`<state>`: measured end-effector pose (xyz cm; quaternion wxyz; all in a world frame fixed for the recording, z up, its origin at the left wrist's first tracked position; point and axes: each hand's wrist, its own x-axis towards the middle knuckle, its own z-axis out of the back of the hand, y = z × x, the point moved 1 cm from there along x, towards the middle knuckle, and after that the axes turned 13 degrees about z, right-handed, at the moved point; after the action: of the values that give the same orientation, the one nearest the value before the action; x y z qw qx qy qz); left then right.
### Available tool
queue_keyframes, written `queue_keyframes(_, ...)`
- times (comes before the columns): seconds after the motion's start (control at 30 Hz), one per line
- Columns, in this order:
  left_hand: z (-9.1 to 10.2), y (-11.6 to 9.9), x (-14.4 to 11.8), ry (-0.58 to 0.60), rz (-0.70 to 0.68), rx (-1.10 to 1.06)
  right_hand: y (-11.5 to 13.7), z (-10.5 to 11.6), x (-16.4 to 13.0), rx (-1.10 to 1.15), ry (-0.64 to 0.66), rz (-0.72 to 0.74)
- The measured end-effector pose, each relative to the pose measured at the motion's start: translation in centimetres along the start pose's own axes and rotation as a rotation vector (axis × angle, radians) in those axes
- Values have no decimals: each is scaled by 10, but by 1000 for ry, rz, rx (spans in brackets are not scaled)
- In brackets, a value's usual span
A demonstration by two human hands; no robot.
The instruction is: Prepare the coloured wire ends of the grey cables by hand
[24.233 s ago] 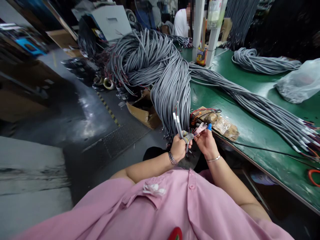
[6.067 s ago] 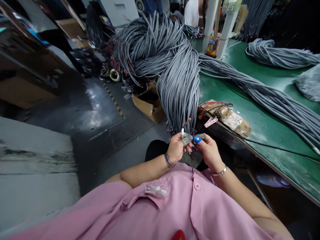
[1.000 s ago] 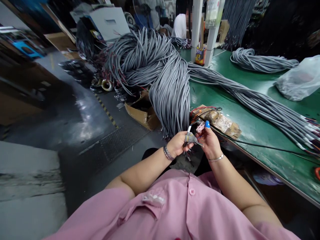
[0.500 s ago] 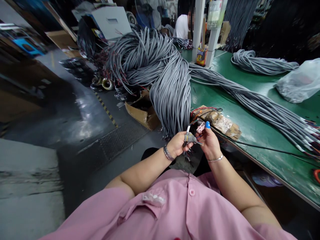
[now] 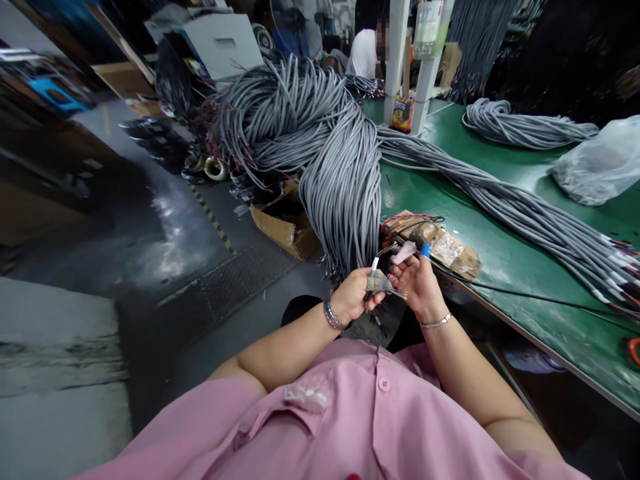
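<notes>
My left hand [image 5: 356, 295] is closed around the end of a grey cable, its thumb wrapped in grey cloth with a yellow band. A white sleeve [image 5: 375, 265] on the cable pokes up above the grip. Thin coloured wires [image 5: 399, 293] fan out from the left fingertips toward the right palm. Close beside them is my right hand [image 5: 419, 283], palm up, its blue-capped thumb standing apart from the fingers. A pale pink wrapping covers one of its fingertips. Nothing is visible between the right thumb and fingers.
A large bundle of grey cables [image 5: 345, 187] hangs over the edge of the green table [image 5: 500, 180]. A taped cardboard piece [image 5: 450, 250] lies near the right hand, with a black cable beside it. An open carton [image 5: 283, 223] stands below. A person in white [image 5: 363, 53] is at the back.
My right hand has shifted slightly right, and its thumb has spread away from the pink-wrapped finger. My left hand keeps its hold on the cable with little movement.
</notes>
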<state>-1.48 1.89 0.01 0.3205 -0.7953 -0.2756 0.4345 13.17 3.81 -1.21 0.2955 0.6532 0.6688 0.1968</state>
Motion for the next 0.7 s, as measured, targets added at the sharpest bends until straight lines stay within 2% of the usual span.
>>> queue_keyframes(0.23, 0, 2, -7, -38, -54, -112, -1, 1, -1, -81, -21, 123)
queue_keyframes(0.47, -2, -3, 2, -29, -38, -139, -2, -1, 4, -22, -67, 103)
queue_keyframes(0.7, -6, -3, 11, -43, -1, -121, -6, -1, 7, 17, -57, 158)
